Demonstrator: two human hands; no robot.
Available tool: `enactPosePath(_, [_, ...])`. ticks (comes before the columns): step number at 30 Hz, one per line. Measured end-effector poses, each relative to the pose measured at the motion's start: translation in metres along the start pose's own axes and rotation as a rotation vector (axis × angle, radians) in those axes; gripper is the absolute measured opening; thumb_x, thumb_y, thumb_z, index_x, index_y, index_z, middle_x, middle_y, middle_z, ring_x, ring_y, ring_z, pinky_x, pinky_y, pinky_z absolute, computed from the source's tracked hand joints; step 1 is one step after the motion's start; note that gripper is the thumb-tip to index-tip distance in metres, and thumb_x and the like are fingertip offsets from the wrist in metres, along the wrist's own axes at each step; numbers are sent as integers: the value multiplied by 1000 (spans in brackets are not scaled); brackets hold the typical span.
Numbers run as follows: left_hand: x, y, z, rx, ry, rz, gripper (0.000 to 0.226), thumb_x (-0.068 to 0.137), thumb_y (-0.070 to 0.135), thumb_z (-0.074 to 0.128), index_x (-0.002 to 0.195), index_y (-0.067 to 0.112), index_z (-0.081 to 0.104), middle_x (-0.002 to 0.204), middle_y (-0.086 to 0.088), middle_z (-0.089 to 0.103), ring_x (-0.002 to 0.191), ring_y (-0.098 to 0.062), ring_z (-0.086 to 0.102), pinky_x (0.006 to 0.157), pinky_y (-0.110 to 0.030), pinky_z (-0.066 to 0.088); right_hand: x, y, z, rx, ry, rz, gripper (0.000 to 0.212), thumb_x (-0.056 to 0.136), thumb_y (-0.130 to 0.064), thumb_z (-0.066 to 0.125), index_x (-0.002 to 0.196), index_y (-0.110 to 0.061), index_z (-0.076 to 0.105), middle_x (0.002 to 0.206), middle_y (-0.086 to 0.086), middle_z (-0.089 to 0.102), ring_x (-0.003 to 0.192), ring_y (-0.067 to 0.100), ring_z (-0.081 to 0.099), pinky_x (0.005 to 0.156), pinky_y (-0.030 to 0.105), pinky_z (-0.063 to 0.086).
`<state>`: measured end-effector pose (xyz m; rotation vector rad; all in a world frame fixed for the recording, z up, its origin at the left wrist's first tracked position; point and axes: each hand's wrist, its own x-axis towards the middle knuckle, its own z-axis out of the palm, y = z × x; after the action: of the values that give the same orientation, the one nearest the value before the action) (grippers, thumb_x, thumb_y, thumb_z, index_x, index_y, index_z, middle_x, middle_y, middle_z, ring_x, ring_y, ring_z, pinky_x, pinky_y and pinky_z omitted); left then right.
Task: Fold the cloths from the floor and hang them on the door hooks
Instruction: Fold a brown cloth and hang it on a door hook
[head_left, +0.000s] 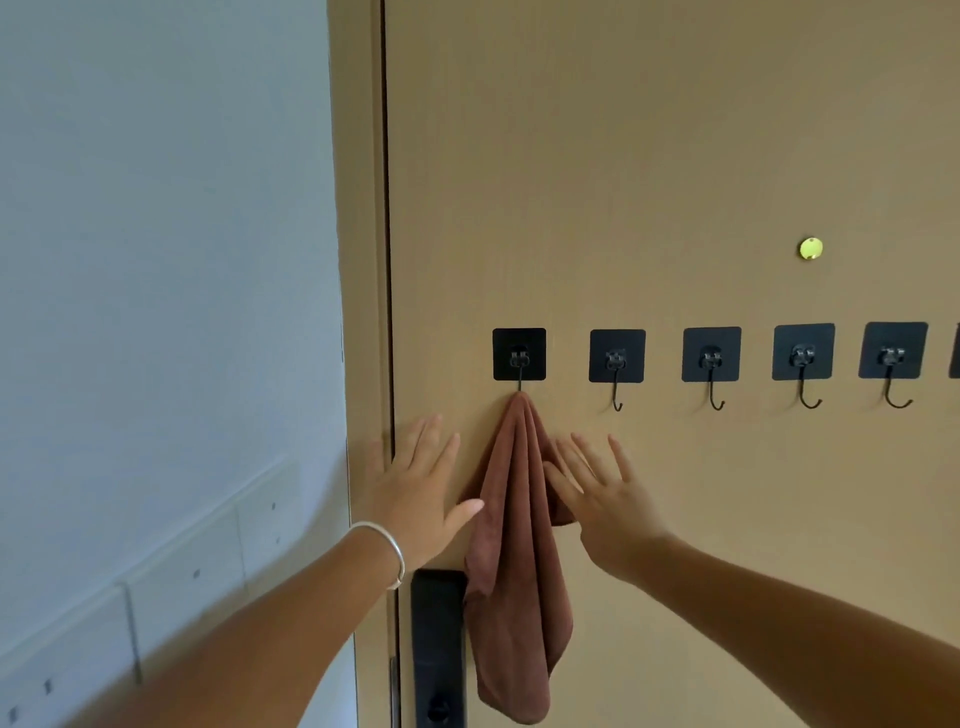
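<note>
One brown cloth (514, 561) hangs on the door (675, 156), bunched at its top over the end hook (519, 358), the one nearest the door's edge, and drooping past the black lock plate (437, 649) below. Both hands are spread flat with fingers straight, gripping nothing: the left hand (421, 493) sits just beside the cloth toward the door frame, thumb touching the fabric; the right hand (602, 493) flanks the other side, fingers brushing the fold. It looks like a letting-go, or a last smoothing so the cloth drapes evenly. Four free hooks (711, 364) run along the door away from the cloth, ready for the next ones. A brass peephole (811, 248) glints above them.
</note>
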<state>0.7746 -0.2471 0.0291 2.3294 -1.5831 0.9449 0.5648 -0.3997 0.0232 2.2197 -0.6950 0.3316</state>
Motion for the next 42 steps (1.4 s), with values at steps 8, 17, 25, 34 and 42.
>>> enactPosePath(8, [27,51,-25,-47,142,155,82,85,73,10,152,26,0,160,-3,-14,146,-23,-15,115,-59,-5,-11,30,-10,-40,47,133,75,97,-44,33,150,-22,-14,153,13,-27,136,34,-37,109,58,-24])
enactPosePath(17, [38,167,-34,-105,147,402,79,87,69,8,151,24,-6,160,-5,-13,146,-24,-14,114,-60,-3,-138,109,7,-46,-92,491,76,95,-60,23,152,-24,-10,157,10,-20,142,32,-26,113,55,-17])
enactPosePath(25, [16,341,-89,-312,184,656,78,87,70,7,151,28,-8,160,-4,-14,146,-22,-15,112,-57,-8,-304,175,-34,-99,-197,760,75,93,-62,28,154,-25,5,162,10,0,148,30,-10,117,57,-2])
enactPosePath(34, [-89,552,-217,-588,222,950,79,87,73,6,150,30,-15,158,-2,-22,144,-20,-23,113,-56,-14,-558,251,-153,-334,-359,1072,73,94,-59,29,154,-26,5,162,9,0,148,28,-8,116,54,-10])
enactPosePath(42, [-203,667,-327,-681,282,1169,80,82,72,-3,149,30,-17,159,-3,-21,144,-21,-24,109,-57,-19,-728,250,-272,-496,-472,1276,75,93,-59,35,154,-27,7,162,9,3,148,28,-5,117,54,-6])
